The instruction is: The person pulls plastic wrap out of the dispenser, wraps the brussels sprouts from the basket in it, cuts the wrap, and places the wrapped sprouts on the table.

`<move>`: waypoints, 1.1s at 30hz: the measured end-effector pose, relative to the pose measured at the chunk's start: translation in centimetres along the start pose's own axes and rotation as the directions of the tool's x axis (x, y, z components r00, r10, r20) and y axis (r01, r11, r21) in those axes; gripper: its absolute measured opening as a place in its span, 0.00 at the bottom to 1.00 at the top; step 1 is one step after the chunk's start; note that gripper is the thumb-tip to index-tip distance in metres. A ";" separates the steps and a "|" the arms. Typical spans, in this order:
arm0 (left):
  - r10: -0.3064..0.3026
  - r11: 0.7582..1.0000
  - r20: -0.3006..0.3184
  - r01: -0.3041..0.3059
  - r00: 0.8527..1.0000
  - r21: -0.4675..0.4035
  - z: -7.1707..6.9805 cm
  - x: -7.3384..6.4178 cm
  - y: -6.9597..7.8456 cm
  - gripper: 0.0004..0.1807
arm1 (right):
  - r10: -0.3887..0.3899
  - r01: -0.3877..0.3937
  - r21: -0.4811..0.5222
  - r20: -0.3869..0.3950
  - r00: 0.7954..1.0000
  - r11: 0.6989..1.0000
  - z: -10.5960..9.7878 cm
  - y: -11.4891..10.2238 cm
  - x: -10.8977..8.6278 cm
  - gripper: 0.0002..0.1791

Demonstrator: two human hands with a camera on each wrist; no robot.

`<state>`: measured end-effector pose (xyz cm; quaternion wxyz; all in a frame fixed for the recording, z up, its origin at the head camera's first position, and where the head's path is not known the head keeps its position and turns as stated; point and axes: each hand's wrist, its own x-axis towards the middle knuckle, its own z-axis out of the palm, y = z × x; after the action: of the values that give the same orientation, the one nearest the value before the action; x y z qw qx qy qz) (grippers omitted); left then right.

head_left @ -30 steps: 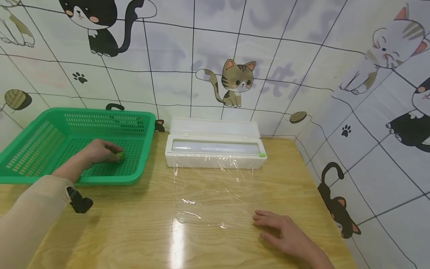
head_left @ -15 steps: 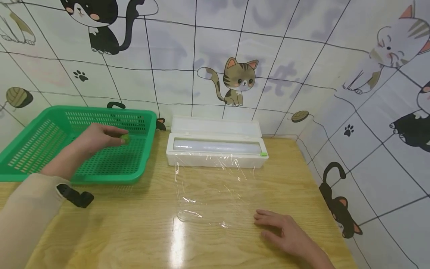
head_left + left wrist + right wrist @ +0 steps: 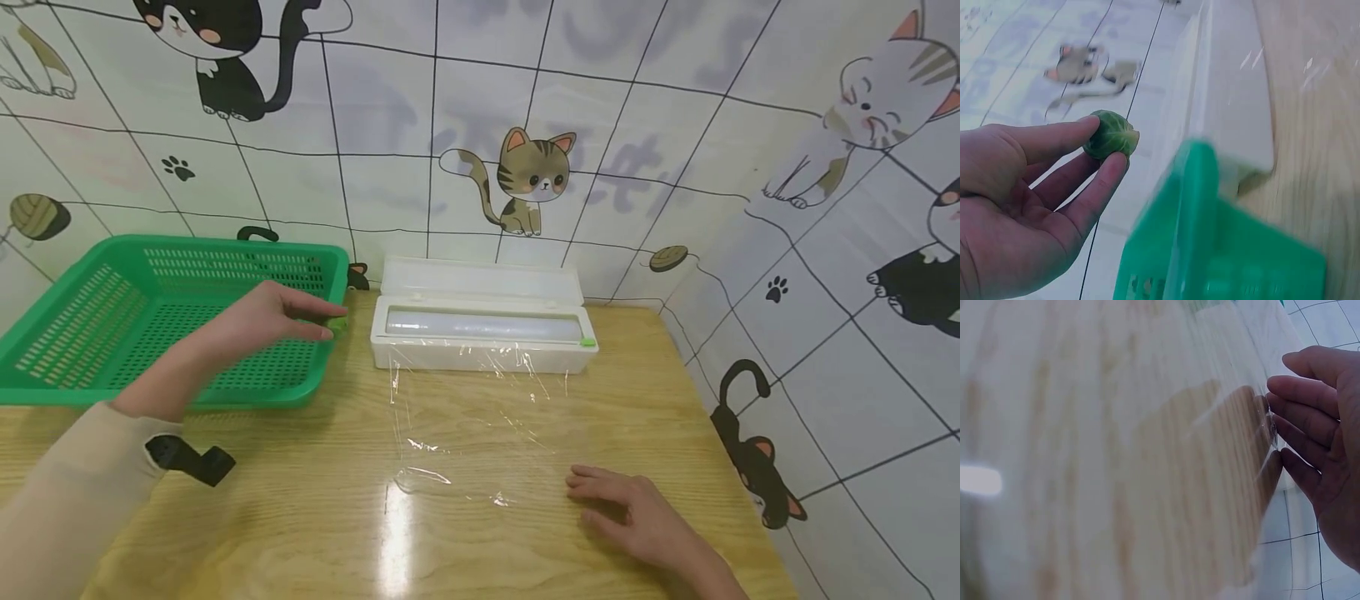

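Note:
Between thumb and fingertips my left hand pinches a Brussels sprout, small, round and green with a pale cut stem. In the head view the sprout overlaps the right rim of the green basket. My right hand rests at the right side of the table, fingers loosely bent, fingertips at the edge of a sheet of clear cling film. That film runs forward over the table from a white dispenser box, whose lid stands up and whose roll shows inside.
The wooden table reaches back to a wall covering printed with cats and grid lines. A small green slider sits at the dispenser's right front edge. A second wall covering closes off the right side.
My left hand has lifted the Brussels sprout from inside the basket and carried it right, to the basket's right rim. The right hand, film and dispenser have stayed in place.

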<state>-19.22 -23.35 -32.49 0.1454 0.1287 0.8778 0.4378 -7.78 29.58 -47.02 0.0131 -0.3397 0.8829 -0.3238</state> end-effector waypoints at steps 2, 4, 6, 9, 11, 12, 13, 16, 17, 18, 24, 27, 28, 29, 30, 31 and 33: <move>0.022 1.000 0.018 -0.022 1.000 -0.004 1.0 0.2 0.6 0.22 | 0.000 0.000 0.010 0.003 1.000 1.000 0.0 0.0 0.0 0.16; 0.043 0.999 0.043 -0.042 0.998 -0.017 2.0 0.3 1.2 0.22 | -0.002 0.002 0.019 0.004 1.000 1.000 0.0 0.0 0.0 0.16; 0.067 0.997 0.069 -0.065 0.995 -0.036 3.1 0.6 1.6 0.21 | -0.007 0.007 0.031 0.003 1.000 0.999 0.1 0.0 0.0 0.16; 0.107 0.991 0.103 -0.098 0.989 -0.092 5.0 0.9 1.7 0.21 | -0.020 0.020 0.042 -0.005 1.000 0.999 0.0 0.0 0.0 0.16; 0.146 0.983 0.119 -0.131 0.982 -0.127 6.4 1.4 1.7 0.21 | -0.012 0.012 0.045 -0.003 1.000 0.999 -0.1 0.1 -0.1 0.16; 0.164 0.978 0.130 -0.144 0.978 -0.149 7.0 1.6 1.6 0.20 | -0.007 0.007 0.044 0.000 1.000 0.999 -0.2 0.1 -0.1 0.16; 0.175 0.974 0.137 -0.151 0.975 -0.168 7.7 1.8 1.5 0.20 | -0.002 0.002 0.038 0.001 1.000 0.999 -0.2 0.2 -0.2 0.16; 0.214 0.963 0.150 -0.183 0.965 -0.198 9.7 2.5 1.4 0.19 | 0.007 -0.007 0.026 0.005 1.000 1.000 -0.1 0.4 -0.1 0.16; 0.219 0.961 0.153 -0.185 0.964 -0.207 10.3 2.7 1.4 0.18 | 0.004 -0.004 0.022 0.004 1.000 1.000 -0.1 0.4 -0.1 0.16; 0.234 0.957 0.151 -0.199 0.960 -0.213 11.0 2.9 1.4 0.18 | -0.005 0.006 0.020 -0.003 1.000 1.000 0.0 0.4 0.0 0.16; 0.267 0.947 0.163 -0.228 0.950 -0.227 15.2 4.1 1.5 0.18 | -0.035 0.035 0.025 -0.014 0.999 0.999 -0.1 0.1 0.1 0.16; 0.275 0.944 0.176 -0.231 0.945 -0.234 17.1 4.6 1.6 0.17 | -0.022 0.022 0.030 -0.012 1.000 0.999 -0.1 0.1 0.1 0.16; 0.279 0.942 0.182 -0.232 0.943 -0.242 17.6 4.7 1.7 0.17 | -0.016 0.016 0.032 -0.010 1.000 0.999 0.0 0.1 0.1 0.16; 0.286 0.941 0.183 -0.240 0.941 -0.237 18.2 4.9 1.7 0.17 | -0.011 0.011 0.034 -0.009 1.000 0.999 0.0 0.1 0.1 0.16; 0.291 0.942 0.183 -0.248 0.939 -0.227 18.7 5.0 1.8 0.17 | -0.006 0.006 0.034 -0.010 1.000 0.999 0.0 0.1 0.2 0.16; 0.295 0.942 0.185 -0.253 0.937 -0.221 19.1 5.1 1.8 0.16 | 0.000 0.001 0.036 -0.010 1.000 0.999 0.0 0.1 0.1 0.16; 0.311 0.938 0.190 -0.269 0.931 -0.220 20.0 5.3 2.0 0.16 | 0.003 -0.003 0.038 -0.007 1.000 0.999 0.0 0.1 0.1 0.16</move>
<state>-16.53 -5.73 -43.14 0.1876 0.2911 0.7813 0.5192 -7.93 29.61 -47.07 0.0167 -0.3370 0.8771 -0.3418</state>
